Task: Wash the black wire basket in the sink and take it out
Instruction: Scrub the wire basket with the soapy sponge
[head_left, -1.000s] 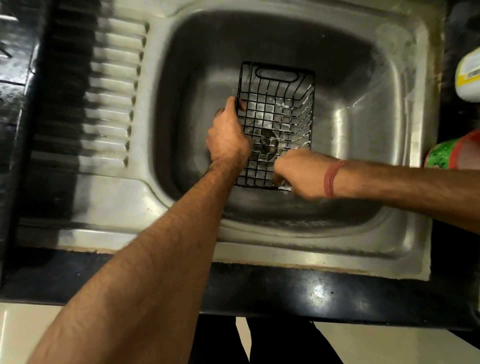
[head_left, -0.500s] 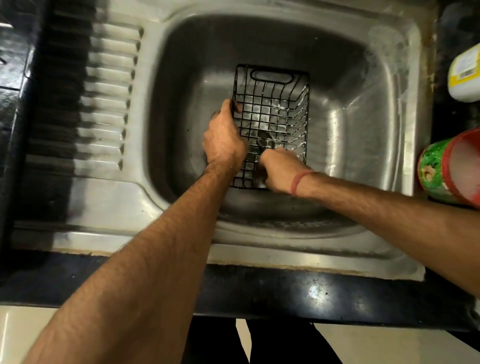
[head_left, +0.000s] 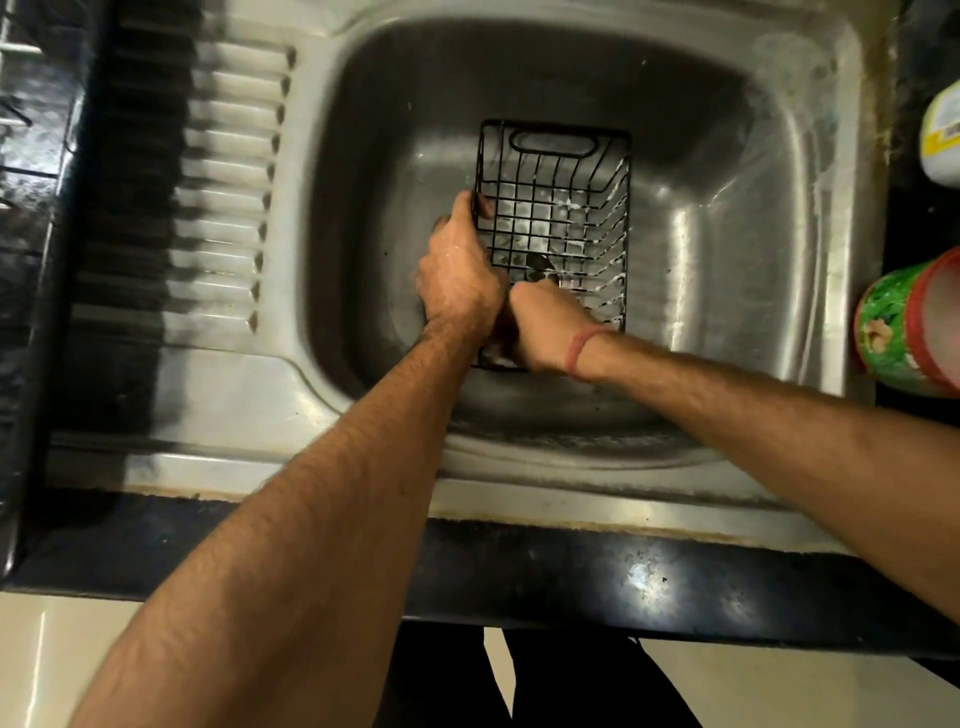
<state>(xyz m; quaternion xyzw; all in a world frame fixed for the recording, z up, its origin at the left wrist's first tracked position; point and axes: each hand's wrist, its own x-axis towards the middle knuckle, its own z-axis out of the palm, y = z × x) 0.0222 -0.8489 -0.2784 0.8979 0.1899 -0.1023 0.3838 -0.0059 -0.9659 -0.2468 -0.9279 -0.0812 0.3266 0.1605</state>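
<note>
The black wire basket (head_left: 556, 208) stands upright on the floor of the steel sink (head_left: 727, 260), its handle slot at the far end. White suds cling to its wires on the right side. My left hand (head_left: 460, 275) grips the basket's left rim, thumb hooked over the wire. My right hand (head_left: 540, 327) is inside the basket at its near left corner, right beside the left hand, with the fingers curled downward. Whatever those fingers hold is hidden under the hand.
A ribbed steel drainboard (head_left: 223, 208) lies left of the basin. On the right counter stand a green and red container (head_left: 904, 332) and a white and yellow bottle (head_left: 943, 135). The black counter edge (head_left: 623, 582) runs along the front.
My right hand has slid left along the basket's near end, from its right corner to beside the left hand. The left hand has kept its grip on the rim.
</note>
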